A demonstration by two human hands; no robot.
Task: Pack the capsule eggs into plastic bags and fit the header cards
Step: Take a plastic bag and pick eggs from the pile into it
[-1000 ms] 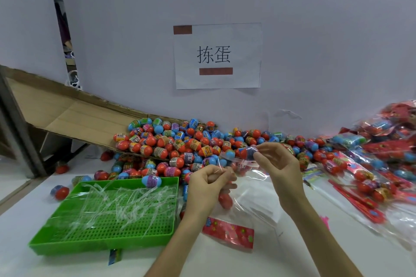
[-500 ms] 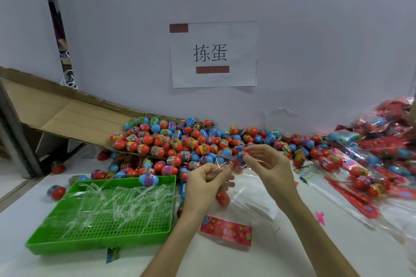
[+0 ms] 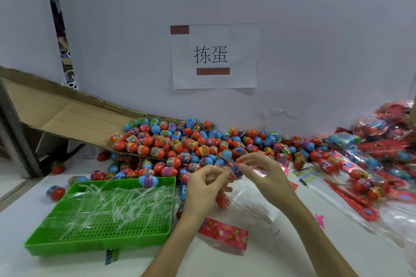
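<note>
Closer together now are the left hand (image 3: 203, 183) and right hand (image 3: 263, 175). Each grip pinches the plastic bag (image 3: 234, 169)

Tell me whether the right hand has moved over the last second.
Yes. Against the paper sign on the wall, the right hand has shifted left, closer to the left hand; both pinch the plastic bag.

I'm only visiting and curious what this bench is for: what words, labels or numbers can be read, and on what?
"拣蛋": black print on the white paper sheet on the grey wall.
Printed bands on the red and blue plastic capsule eggs: too small and blurred to read.
Red flowered paper header card: no words legible.
Clear plastic bag pinched by left hand and right hand: no print legible.
</note>
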